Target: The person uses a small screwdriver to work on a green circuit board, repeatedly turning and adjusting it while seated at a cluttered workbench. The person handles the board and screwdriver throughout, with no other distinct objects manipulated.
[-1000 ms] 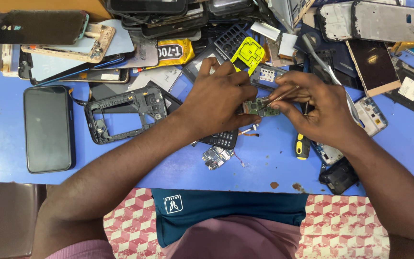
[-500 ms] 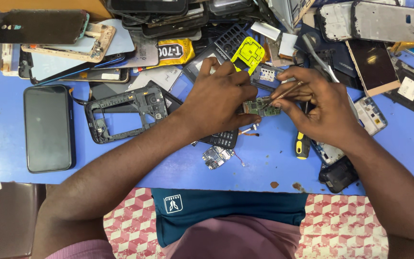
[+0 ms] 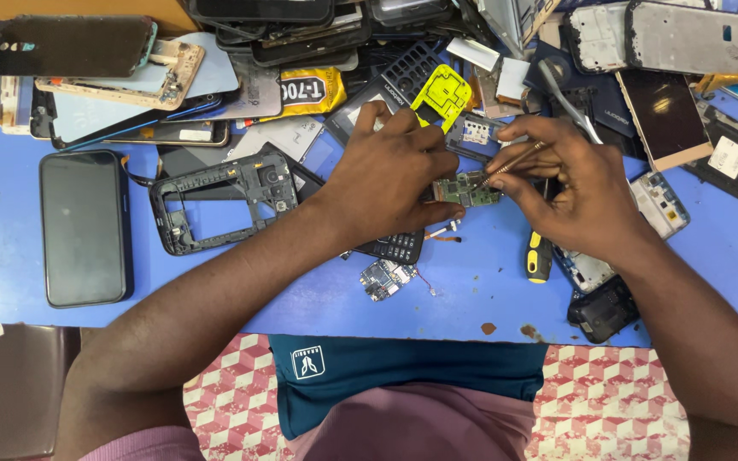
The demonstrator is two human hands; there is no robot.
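At the bottom of the frame my lap shows, teal cloth over a red and white checked floor. Just above it, on the blue surface [image 3: 318,299], a small loose circuit piece [image 3: 384,278] lies low of centre, with a black keypad [image 3: 395,246] beside it, partly under my wrist. A yellow-handled screwdriver [image 3: 538,256] lies to the right of these, below my right palm. In the middle of the frame my left hand [image 3: 390,175] is closed on a small green circuit board [image 3: 466,189], pinching its left end. My right hand [image 3: 574,192] grips a thin copper-coloured tool [image 3: 514,160], its tip touching the board's right edge. To the left lies an empty black phone frame [image 3: 215,205], and further left a dark phone [image 3: 84,229] lies face up. Across the top of the frame sits a heap of phone shells, screens and a yellow plastic part [image 3: 442,92].
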